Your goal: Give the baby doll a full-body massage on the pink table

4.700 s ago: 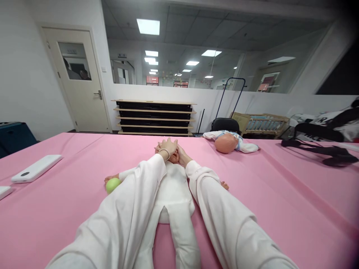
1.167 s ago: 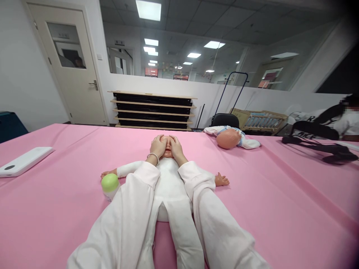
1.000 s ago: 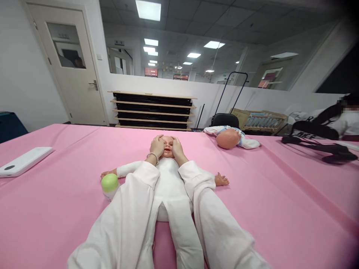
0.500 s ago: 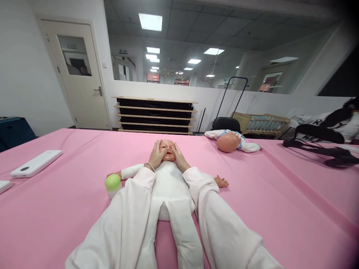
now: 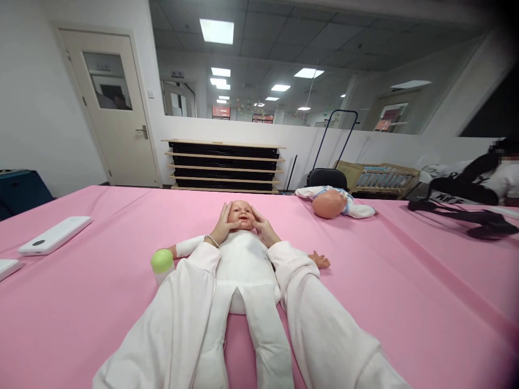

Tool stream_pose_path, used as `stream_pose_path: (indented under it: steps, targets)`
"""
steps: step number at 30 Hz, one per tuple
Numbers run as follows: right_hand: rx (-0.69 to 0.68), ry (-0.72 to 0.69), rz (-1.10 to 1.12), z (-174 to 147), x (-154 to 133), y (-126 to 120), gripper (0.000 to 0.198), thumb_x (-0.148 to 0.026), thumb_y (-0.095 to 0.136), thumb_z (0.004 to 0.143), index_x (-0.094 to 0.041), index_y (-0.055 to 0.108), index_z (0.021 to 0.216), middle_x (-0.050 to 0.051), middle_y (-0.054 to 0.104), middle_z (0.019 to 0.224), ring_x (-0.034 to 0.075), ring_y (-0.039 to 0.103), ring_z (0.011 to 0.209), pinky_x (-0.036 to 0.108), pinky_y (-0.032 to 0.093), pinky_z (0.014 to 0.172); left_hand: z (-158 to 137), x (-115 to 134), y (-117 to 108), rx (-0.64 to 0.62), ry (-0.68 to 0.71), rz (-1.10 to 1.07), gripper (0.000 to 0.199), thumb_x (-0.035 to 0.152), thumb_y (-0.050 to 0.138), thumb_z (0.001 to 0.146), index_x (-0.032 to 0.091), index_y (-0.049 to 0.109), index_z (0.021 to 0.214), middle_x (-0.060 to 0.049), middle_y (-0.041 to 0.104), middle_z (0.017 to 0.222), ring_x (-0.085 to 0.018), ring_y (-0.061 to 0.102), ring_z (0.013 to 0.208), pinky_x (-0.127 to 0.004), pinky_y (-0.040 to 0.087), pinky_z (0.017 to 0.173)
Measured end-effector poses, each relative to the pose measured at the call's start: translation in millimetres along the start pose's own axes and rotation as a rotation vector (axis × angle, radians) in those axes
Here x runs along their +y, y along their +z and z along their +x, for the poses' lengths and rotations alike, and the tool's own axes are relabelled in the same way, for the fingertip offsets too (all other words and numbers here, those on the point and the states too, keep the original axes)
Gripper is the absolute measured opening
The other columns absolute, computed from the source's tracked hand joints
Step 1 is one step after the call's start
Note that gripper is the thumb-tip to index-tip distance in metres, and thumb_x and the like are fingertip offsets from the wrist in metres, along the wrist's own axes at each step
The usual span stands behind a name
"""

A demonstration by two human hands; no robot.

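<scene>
A baby doll (image 5: 243,259) with a white cloth body lies on its back, its head towards the far side and its arms spread. My left hand (image 5: 224,224) lies along the left side of the doll's face, fingers stretched up past the cheek and thumb by the chin. On the opposite cheek rests my right hand (image 5: 263,226), also with fingers extended and thumb near the mouth. Between them the doll's eyes, nose and mouth show. Beside the doll's hand at left stands a small container with a green lid (image 5: 162,261), partly behind my sleeve.
A pink cover (image 5: 365,281) spreads over the table. A second doll (image 5: 330,203) lies at the back right, near a black strapped object (image 5: 466,210). White devices (image 5: 57,235) lie at left. Behind are stacked boards (image 5: 225,162), a chair and a wooden crib. Someone is partly visible at far right.
Both thumbs have slid from beside the doll's nose down and outward towards its chin and cheeks, uncovering more of the face. The person at far right has shifted.
</scene>
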State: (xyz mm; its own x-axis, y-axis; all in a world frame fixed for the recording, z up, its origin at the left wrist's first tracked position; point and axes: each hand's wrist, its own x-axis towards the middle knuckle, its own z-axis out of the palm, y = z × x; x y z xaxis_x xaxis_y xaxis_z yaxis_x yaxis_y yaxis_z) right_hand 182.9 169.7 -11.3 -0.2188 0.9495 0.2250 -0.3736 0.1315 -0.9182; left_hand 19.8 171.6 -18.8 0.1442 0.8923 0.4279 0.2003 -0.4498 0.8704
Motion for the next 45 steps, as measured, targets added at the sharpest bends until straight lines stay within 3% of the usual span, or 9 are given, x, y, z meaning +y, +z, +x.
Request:
stream_pose_path:
  steps: [10,18,24,31,35,37,40,43,45]
  targets:
    - [0.016,0.004,-0.071,-6,-5,2,0.101,-0.024,0.08,0.049,-0.017,0.03,0.137,0.008,0.036,0.139,0.023,0.041,0.123,0.034,0.036,0.103,0,0,-1,-0.012,0.003,0.054,0.1,0.039,0.071,0.061,0.015,0.015,0.141,-0.013,0.001,0.149,-0.023,-0.001,0.137,-0.036,0.007,0.111]
    - [-0.033,0.073,0.193,-9,-6,-4,0.073,-0.016,0.077,0.055,-0.018,0.05,0.123,0.008,0.053,0.125,0.023,0.051,0.114,0.035,0.039,0.101,-1,0,-10,-0.072,-0.11,-0.367,0.082,0.026,0.065,0.066,0.024,0.027,0.139,0.001,-0.001,0.15,-0.023,0.008,0.137,-0.031,0.026,0.108]
    - [-0.031,0.028,0.197,-11,-5,-2,0.041,-0.015,0.069,0.06,-0.019,0.064,0.101,0.004,0.05,0.128,0.021,0.043,0.122,0.034,0.036,0.104,-7,6,-8,-0.009,-0.14,-0.453,0.061,0.017,0.053,0.072,0.026,0.041,0.131,0.002,0.017,0.148,-0.018,0.027,0.132,-0.027,0.037,0.101]
    - [0.459,-0.094,-0.086,-13,-11,7,0.033,-0.018,0.054,0.06,-0.017,0.061,0.093,0.008,0.062,0.106,0.023,0.054,0.106,0.042,0.042,0.096,-19,26,-5,0.35,-0.298,-0.257,0.05,0.013,0.039,0.075,0.015,0.046,0.125,-0.012,0.047,0.132,-0.019,0.047,0.119,-0.036,0.043,0.094]
    - [0.572,-0.21,-0.186,-37,-33,20,0.023,-0.017,0.043,0.06,-0.017,0.059,0.078,0.008,0.063,0.099,0.021,0.052,0.104,0.041,0.034,0.1,-73,62,-5,0.418,-0.259,-0.112,0.041,0.011,0.042,0.068,0.016,0.058,0.106,-0.009,0.059,0.113,-0.021,0.051,0.112,-0.04,0.037,0.099]
    - [0.469,-0.23,-0.196,-62,-44,38,0.017,-0.016,0.046,0.059,-0.017,0.058,0.071,0.006,0.064,0.088,0.02,0.056,0.096,0.038,0.038,0.096,-120,83,-12,0.316,-0.174,-0.05,0.031,0.012,0.048,0.065,0.022,0.063,0.09,-0.005,0.064,0.101,-0.022,0.054,0.104,-0.04,0.038,0.098]
    - [0.011,-0.016,0.017,-106,-54,73,0.02,-0.014,0.055,0.06,-0.017,0.06,0.08,0.004,0.064,0.091,0.019,0.06,0.09,0.036,0.039,0.09,-188,101,-36,0.094,0.17,0.313,0.03,0.021,0.051,0.071,0.033,0.063,0.096,-0.001,0.06,0.108,-0.024,0.05,0.109,-0.043,0.035,0.1]
    - [-0.387,0.397,0.348,-139,-52,100,0.033,-0.014,0.06,0.064,-0.016,0.058,0.097,0.008,0.061,0.106,0.02,0.059,0.099,0.034,0.038,0.091,-218,94,-71,0.468,0.354,0.532,0.034,0.027,0.056,0.07,0.036,0.055,0.103,-0.002,0.054,0.114,-0.026,0.046,0.113,-0.048,0.029,0.103]
    - [-0.511,0.603,0.466,-149,-46,108,0.037,-0.014,0.06,0.067,-0.013,0.055,0.104,0.011,0.058,0.114,0.021,0.056,0.106,0.033,0.036,0.094,-216,81,-90,0.633,0.244,0.598,0.048,0.034,0.055,0.072,0.032,0.042,0.119,-0.004,0.041,0.128,-0.026,0.034,0.124,-0.048,0.024,0.107]
